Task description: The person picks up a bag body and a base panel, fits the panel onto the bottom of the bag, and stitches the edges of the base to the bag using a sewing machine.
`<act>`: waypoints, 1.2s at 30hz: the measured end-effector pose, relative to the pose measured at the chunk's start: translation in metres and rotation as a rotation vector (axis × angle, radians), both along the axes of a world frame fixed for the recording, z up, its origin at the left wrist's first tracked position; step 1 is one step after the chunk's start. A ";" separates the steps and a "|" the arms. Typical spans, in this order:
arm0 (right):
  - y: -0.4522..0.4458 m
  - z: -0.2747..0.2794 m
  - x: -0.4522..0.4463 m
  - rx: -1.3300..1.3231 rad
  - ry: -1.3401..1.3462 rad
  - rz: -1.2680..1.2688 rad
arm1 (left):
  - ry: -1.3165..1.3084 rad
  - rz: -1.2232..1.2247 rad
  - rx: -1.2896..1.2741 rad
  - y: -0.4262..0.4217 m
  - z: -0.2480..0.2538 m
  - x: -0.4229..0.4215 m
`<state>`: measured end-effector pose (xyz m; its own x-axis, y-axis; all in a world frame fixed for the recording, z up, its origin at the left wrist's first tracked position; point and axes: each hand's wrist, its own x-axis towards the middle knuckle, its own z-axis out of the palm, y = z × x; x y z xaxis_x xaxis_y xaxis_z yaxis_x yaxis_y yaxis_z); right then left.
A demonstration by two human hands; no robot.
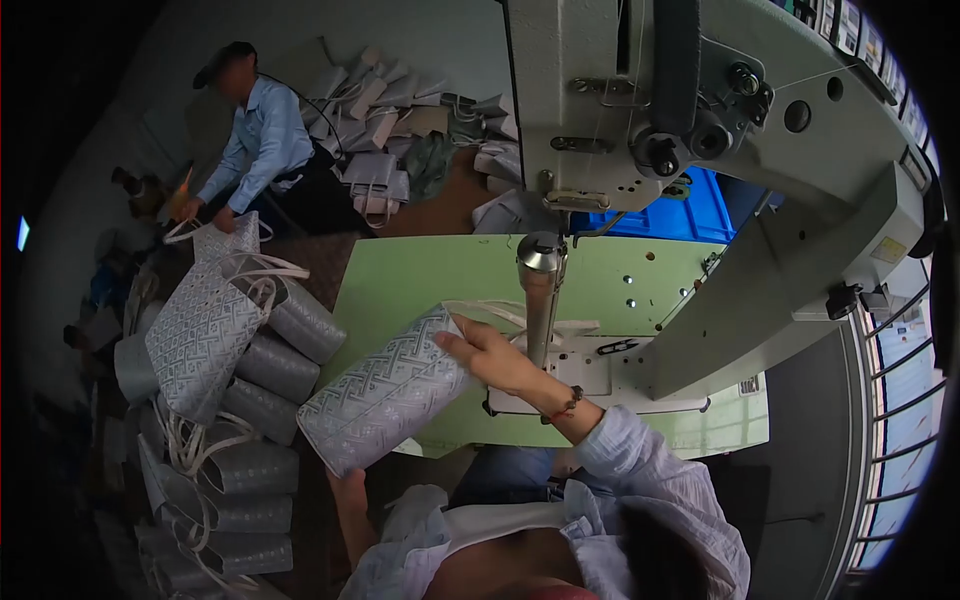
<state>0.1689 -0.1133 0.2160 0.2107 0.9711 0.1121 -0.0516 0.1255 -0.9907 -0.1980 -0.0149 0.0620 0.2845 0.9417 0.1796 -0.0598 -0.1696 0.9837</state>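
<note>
Pale green tabletop (430,270), white sewing-machine base (632,380) on it, small shiny studs (630,302) behind

No readable text or numbers.

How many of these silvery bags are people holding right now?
2. The near bag is held by the wearer's right hand at its upper end, left hand at its lower end; the far bag, at picture left, by a blue-shirted co-worker. Others may be hidden.

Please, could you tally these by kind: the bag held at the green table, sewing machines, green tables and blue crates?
Silver-grey patterned bag, held at the table: 1
Grey-white metal sewing machine: 1
Light-green flat table: 1
Blue plastic crate: 1
Total: 4
</note>
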 end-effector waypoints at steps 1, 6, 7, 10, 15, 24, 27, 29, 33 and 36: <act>-0.005 0.006 0.003 -0.008 -0.010 0.003 | -0.010 0.003 -0.008 0.004 -0.006 -0.007; -0.066 0.086 0.011 0.276 0.017 -0.029 | 0.036 -0.002 0.319 0.024 0.044 -0.033; -0.072 0.083 0.014 0.284 0.020 -0.023 | 0.057 -0.020 0.380 0.022 0.066 -0.025; -0.086 0.070 0.013 0.374 0.370 -0.193 | 0.127 -0.144 0.633 0.016 0.158 0.023; -0.098 0.057 0.044 0.414 0.676 -0.294 | 0.248 -0.497 1.160 -0.018 0.331 0.144; -0.083 -0.046 0.123 0.072 0.904 -0.379 | 0.568 -0.798 1.127 -0.012 0.322 0.275; -0.086 -0.094 0.124 -0.037 0.903 -0.336 | 0.701 -0.830 1.071 -0.029 0.316 0.290; -0.081 -0.128 0.119 -0.113 0.891 -0.393 | 0.797 -0.847 1.078 -0.030 0.323 0.294; -0.077 -0.124 0.122 -0.245 0.286 -0.524 | 0.951 -0.927 1.154 -0.023 0.345 0.300; -0.087 -0.027 0.118 0.095 -0.164 -0.852 | 0.973 -0.978 1.218 -0.016 0.358 0.307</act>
<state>0.2873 -0.2008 0.1886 0.8352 0.4751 0.2769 0.2398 0.1385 -0.9609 0.1090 -0.0312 0.4202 0.9933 -0.1155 0.0106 -0.1159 -0.9883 0.0992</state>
